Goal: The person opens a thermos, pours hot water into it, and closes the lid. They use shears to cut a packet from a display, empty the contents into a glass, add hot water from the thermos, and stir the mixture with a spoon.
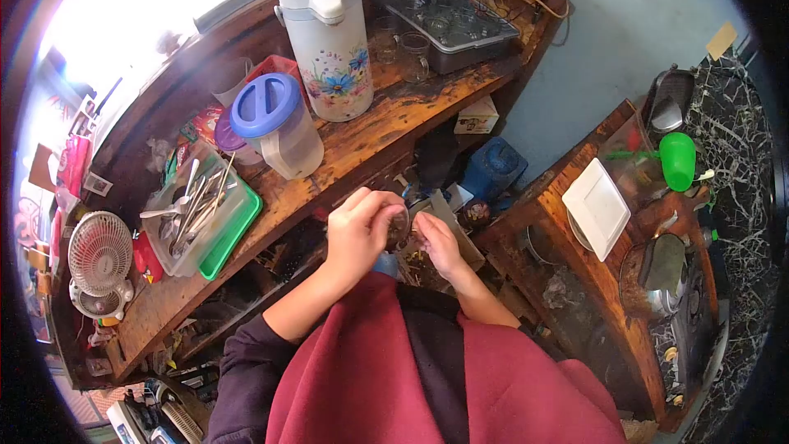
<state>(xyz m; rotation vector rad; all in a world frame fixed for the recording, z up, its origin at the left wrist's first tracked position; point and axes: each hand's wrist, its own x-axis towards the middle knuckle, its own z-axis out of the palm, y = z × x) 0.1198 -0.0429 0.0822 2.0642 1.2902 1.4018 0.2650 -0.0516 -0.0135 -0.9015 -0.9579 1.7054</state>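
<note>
My left hand is closed around a small, dark, see-through round thing that looks like a drinking glass; my fingers cover much of it. Close beside it, on the right, is my right hand, its fingers curled in and pressed together near the glass. Whatever they pinch is too small or hidden to name. Both hands are in front of my body, above the cluttered low space between the two wooden counters.
On the left counter stand a flowered pump flask, a blue-lidded pitcher, a cutlery bin, a fan and glass mugs beside a dark tub. At right are a white tray and a kettle.
</note>
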